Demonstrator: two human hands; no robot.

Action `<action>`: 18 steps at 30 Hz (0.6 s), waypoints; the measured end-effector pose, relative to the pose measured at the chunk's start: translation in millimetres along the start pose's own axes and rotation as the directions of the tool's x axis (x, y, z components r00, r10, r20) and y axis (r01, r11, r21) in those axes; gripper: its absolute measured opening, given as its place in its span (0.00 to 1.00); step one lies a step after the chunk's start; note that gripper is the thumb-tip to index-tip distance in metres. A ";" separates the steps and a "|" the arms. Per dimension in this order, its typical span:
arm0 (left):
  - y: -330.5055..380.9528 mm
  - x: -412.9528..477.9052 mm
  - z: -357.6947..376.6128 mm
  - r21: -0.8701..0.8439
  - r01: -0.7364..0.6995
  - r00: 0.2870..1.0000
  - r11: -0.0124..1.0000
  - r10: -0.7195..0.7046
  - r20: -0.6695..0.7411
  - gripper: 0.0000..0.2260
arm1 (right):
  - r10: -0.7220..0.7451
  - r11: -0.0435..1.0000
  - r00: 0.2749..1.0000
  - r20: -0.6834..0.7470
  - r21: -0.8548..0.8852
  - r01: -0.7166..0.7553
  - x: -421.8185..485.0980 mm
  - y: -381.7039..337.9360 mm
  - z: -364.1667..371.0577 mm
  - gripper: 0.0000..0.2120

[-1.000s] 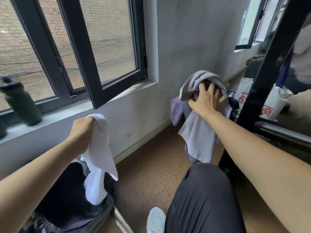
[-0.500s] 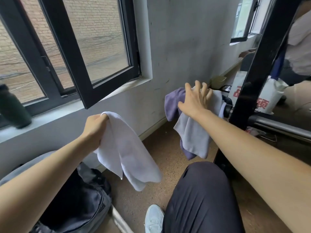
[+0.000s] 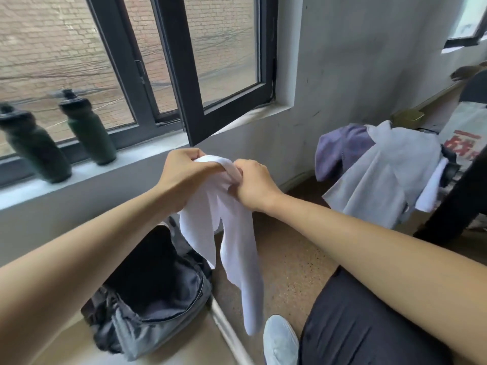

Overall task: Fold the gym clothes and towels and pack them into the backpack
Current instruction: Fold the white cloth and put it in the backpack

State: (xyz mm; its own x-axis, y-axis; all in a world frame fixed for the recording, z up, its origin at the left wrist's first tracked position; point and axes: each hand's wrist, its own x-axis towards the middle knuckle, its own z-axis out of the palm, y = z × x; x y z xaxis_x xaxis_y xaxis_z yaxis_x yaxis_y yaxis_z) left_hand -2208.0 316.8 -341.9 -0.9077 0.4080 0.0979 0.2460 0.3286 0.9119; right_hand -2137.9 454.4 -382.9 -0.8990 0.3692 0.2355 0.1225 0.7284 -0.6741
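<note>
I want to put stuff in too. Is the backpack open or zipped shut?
Open. The backpack gapes at the top, showing its dark inside and grey lining.

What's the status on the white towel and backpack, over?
Both up: left hand and right hand grip white towel at top, hanging unfolded. Open backpack below, mouth unobstructed. Unpacked at right: grey and purple clothes.

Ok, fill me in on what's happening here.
A person grips the top of a white towel with the left hand and right hand close together; the rest hangs loose, not yet folded. The backpack sits open on the floor below. More clothes, grey and purple, lie heaped at the right.
</note>
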 end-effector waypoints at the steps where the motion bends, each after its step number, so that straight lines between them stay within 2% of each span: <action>1: -6.8 2.8 -9.0 -0.007 -0.015 0.999 1.000 0.014 -0.033 0.12 | 0.004 1.000 0.999 0.033 0.006 -0.004 7.0 4.3 7.5 0.11; 3: -21.3 8.4 -27.7 -0.033 -0.025 0.995 0.999 0.021 -0.099 0.09 | 0.041 0.999 0.990 0.138 0.010 -0.042 23.1 14.3 21.4 0.09; 5: -37.0 14.6 -47.4 -0.055 -0.022 0.990 0.998 0.013 -0.143 0.08 | 0.078 0.988 0.950 0.303 0.104 -0.114 36.7 23.9 32.4 0.09; 7: -55.2 21.9 -68.1 -0.068 -0.021 0.983 0.997 0.008 -0.185 0.09 | 0.057 0.952 0.849 0.526 0.227 -0.205 47.8 29.8 42.7 0.08; 9: -75.9 29.9 -86.9 -0.081 -0.018 0.970 0.997 -0.003 -0.244 0.10 | 0.024 0.936 0.779 0.626 0.260 -0.238 54.7 29.0 50.6 0.07; 11: -94.0 36.1 -101.4 -0.093 -0.007 0.954 0.996 -0.022 -0.300 0.14 | 0.005 0.956 0.791 0.612 0.230 -0.184 61.2 26.5 57.7 0.12; 14: -120.1 43.5 -114.0 -0.101 0.039 0.946 0.994 -0.070 -0.317 0.15 | -0.047 0.990 0.860 0.508 0.139 -0.028 70.6 24.6 69.2 0.17; 18: -142.8 53.1 -121.9 -0.149 0.056 0.949 0.987 -0.099 -0.299 0.16 | 0.004 1.000 0.918 0.398 -0.004 -0.002 88.6 39.4 76.1 0.17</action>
State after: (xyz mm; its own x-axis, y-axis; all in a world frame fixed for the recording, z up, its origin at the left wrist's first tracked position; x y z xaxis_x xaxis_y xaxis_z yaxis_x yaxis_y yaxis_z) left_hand -2332.7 187.7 -418.3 -0.9875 0.1004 0.1219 0.1415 0.2200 0.9652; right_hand -2244.7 471.9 -441.9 -0.9916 0.1119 -0.0647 0.1262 0.7302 -0.6715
